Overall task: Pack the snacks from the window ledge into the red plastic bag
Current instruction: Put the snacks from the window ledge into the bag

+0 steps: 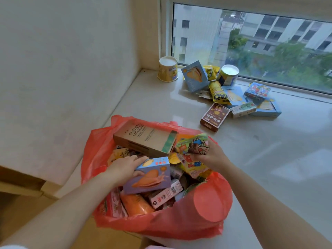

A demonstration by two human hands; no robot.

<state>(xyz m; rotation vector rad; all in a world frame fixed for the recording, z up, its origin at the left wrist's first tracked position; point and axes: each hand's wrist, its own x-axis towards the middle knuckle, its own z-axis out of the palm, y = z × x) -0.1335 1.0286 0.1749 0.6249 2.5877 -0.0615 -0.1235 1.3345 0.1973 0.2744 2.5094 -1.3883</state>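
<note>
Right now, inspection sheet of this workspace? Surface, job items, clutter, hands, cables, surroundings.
Surface: pale glossy window ledge, bare in the near right part.
Job's things: red plastic bag open at the ledge's near edge, heaped with boxes and packets; a brown carton lies on top. Still on the ledge: two paper cups, blue boxes, yellow packets, a brown box.
Clutter: nothing seen beyond the snacks.
Hands: left hand rests on a purple box in the bag; right hand grips a colourful packet over the bag.
Cables: nothing seen.
Surroundings: white wall left, window behind showing buildings and trees.
</note>
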